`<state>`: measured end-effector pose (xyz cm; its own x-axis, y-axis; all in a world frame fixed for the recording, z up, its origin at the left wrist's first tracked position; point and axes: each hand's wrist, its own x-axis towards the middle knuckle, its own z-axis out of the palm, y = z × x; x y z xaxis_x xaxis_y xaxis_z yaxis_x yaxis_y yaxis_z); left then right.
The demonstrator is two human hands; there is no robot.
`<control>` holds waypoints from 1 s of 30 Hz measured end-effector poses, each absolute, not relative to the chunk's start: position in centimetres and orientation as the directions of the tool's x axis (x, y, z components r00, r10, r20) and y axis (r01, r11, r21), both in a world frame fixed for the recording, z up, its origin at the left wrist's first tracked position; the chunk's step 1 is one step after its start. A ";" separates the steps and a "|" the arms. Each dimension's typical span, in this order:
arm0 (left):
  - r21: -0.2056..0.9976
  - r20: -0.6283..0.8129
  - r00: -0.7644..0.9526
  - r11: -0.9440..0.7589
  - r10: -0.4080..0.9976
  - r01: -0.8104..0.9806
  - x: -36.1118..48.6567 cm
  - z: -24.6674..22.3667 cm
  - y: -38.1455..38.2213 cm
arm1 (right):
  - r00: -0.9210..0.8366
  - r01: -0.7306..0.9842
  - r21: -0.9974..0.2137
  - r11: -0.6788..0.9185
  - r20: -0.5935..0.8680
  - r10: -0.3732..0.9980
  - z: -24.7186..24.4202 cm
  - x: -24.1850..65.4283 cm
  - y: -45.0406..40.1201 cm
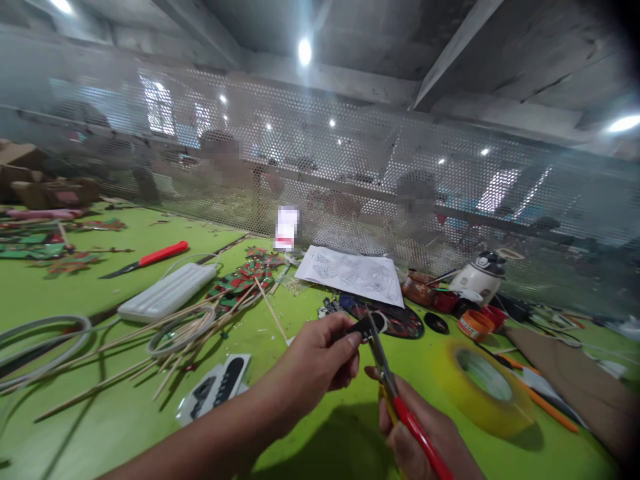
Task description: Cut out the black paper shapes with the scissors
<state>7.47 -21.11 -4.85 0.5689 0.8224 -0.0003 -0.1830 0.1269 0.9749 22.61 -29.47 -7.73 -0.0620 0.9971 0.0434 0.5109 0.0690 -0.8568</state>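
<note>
My left hand (327, 353) is closed around a small dark piece (360, 328) with pale spots, pinched between thumb and fingers. In my right hand (420, 427) is a pair of scissors (383, 370) with red and yellow handles. Its metal blades point up and meet the right end of the dark piece. Below and left of my left wrist lies a white sheet with black cut-out shapes (215, 390). Behind the hands, on the green table (280, 433), rests a dark patterned oval piece (407, 320), beside a black disc (437, 323).
A large yellow tape roll (453, 380) lies right of my hands. To the left are thin wooden sticks (95, 397), a white power strip (167, 292) and a red-handled knife (163, 253). Paint jars (475, 325) and a drawing sheet (355, 273) stand before a perforated screen (320, 180).
</note>
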 end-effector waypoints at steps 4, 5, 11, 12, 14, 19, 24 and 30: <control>0.973 -0.030 0.577 0.157 0.816 -0.171 7.4 -4.5 -21.2 | -0.073 0.510 -0.857 0.071 0.039 0.997 -7.5 22.7 -29.5; 0.971 -0.026 0.582 0.158 0.813 -0.178 7.4 -4.5 -21.2 | -0.075 0.509 -0.858 0.071 0.037 0.996 -7.5 22.7 -29.5; 0.945 -0.064 0.583 0.236 0.810 -0.226 7.1 -4.2 -21.3 | -0.086 0.476 -0.878 0.056 0.017 0.996 -7.3 22.6 -29.6; 0.944 -0.076 0.572 0.245 0.817 -0.223 7.2 -4.2 -21.3 | -0.087 0.472 -0.880 0.054 0.015 0.996 -7.3 22.5 -29.6; 0.946 -0.087 0.557 0.243 0.826 -0.212 7.2 -4.2 -21.3 | -0.090 0.470 -0.881 0.053 0.012 0.996 -7.3 22.5 -29.7; 0.959 -0.043 0.591 0.199 0.806 -0.201 7.3 -4.4 -21.2 | -0.090 0.476 -0.878 0.052 0.010 0.996 -7.1 22.5 -29.9; 0.961 -0.037 0.588 0.190 0.808 -0.201 7.3 -4.3 -21.3 | -0.089 0.463 -0.885 0.040 -0.002 0.996 -7.2 22.6 -29.9; 0.959 -0.049 0.606 0.206 0.794 -0.192 7.1 -4.3 -21.3 | -0.088 0.459 -0.888 0.022 -0.020 0.996 -7.2 22.5 -29.8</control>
